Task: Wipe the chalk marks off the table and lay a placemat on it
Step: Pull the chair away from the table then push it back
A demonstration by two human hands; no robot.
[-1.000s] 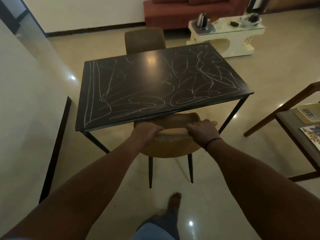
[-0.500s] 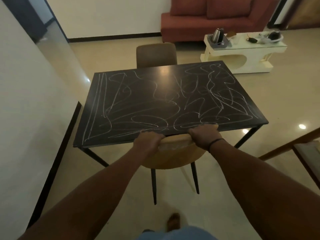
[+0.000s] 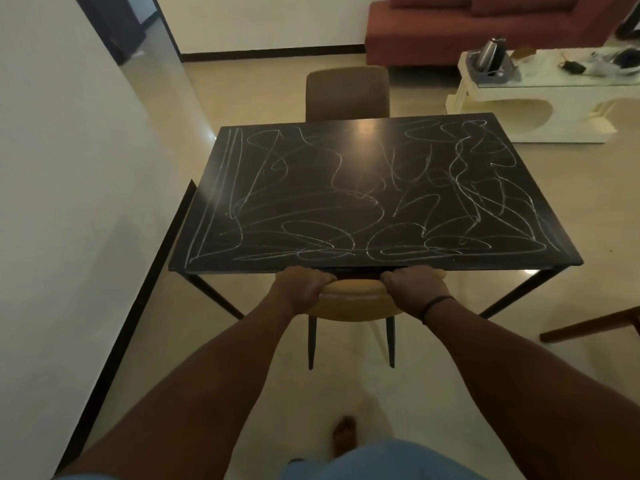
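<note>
A black rectangular table [image 3: 367, 157] stands in front of me, its top covered in white chalk scribbles [image 3: 346, 216]. A tan chair [image 3: 351, 303] is tucked under the near edge, only its backrest top and two dark legs showing. My left hand [image 3: 299, 289] grips the left end of the backrest. My right hand [image 3: 414, 289], with a dark band on the wrist, grips the right end. No cloth or placemat is in view.
A brown chair [image 3: 347, 93] sits at the table's far side. A white wall [image 3: 69, 202] runs close along the left. A cream side table [image 3: 540, 109] with a kettle [image 3: 490, 57] stands far right, before a red sofa [image 3: 485, 26]. A wooden furniture leg [image 3: 588, 325] juts in at right.
I have stepped forward, and the tan chair has slid further under the table with both hands still gripping its backrest. The wooden furniture at the right has mostly left view.
</note>
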